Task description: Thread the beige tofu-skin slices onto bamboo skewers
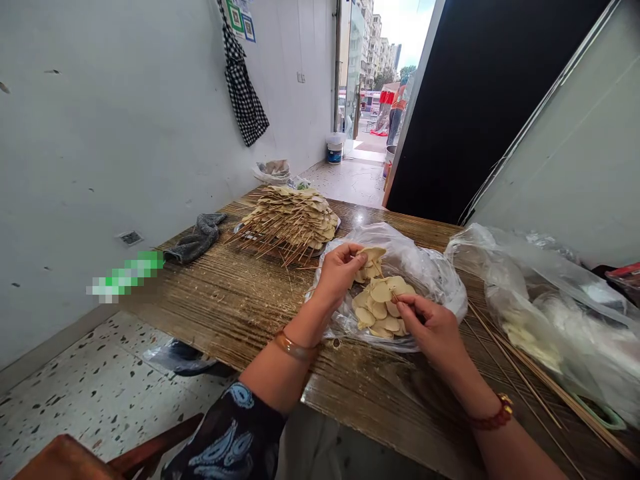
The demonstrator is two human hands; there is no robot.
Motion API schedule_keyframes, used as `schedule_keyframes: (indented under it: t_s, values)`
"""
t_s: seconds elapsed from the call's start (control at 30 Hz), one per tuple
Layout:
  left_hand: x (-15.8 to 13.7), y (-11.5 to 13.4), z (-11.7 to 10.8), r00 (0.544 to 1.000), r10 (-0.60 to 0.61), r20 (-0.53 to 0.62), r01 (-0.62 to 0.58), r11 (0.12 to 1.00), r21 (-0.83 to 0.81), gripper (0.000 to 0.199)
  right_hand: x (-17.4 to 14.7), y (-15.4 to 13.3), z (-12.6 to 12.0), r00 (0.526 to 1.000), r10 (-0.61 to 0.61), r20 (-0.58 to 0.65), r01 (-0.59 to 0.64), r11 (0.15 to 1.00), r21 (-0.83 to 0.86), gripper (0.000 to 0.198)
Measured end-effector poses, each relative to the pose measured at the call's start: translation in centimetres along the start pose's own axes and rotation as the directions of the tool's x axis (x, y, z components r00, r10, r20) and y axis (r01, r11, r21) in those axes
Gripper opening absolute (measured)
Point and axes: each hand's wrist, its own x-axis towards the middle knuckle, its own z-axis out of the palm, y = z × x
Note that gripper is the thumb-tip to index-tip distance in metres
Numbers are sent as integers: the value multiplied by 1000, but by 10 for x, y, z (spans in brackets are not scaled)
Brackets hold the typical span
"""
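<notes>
Over an open clear plastic bag [443, 283], my left hand [340, 270] pinches a thin pale slice [375, 253] that looks like potato. My right hand [433, 327] is closed around a thin wooden skewer [395, 296], its fingertips just below a round slice [383, 291]. How far the skewer goes through that slice I cannot tell. More loose slices [380, 313] lie in the bag beneath both hands. Beyond the bag, a tall heap of skewered slices [300, 217] rests on a tray, with bare stick ends pointing toward me.
Long bare skewers [530, 360] lie on the wooden table [240, 300] at the right, beside another plastic bag [565, 300] with pale slices inside. A grey cloth [197, 238] is at the left edge. A small bag [273, 171] stands behind the heap. Farther off is an open doorway.
</notes>
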Motion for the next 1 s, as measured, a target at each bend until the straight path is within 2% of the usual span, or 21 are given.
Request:
schedule_keyframes:
  t_s: [0.23, 0.6, 0.8, 1.0]
  values:
    - [1, 5, -2, 991, -128, -33, 119, 975, -190, 32, -1, -1, 1, 999, -46, 0, 46, 999, -6, 27]
    - [2, 5, -3, 983, -179, -34, 165, 954, -251, 31, -1, -1, 2, 996, -83, -29, 82, 996, -25, 25]
    - [1, 3, -1, 968, -250, -22, 232, 924, -303, 28, -2, 0, 3, 995, -89, -45, 88, 995, -38, 25]
    - [1, -5, -1, 969, -248, 11, 239, 922, -305, 27, -2, 0, 4, 995, -90, -48, 89, 996, -29, 24]
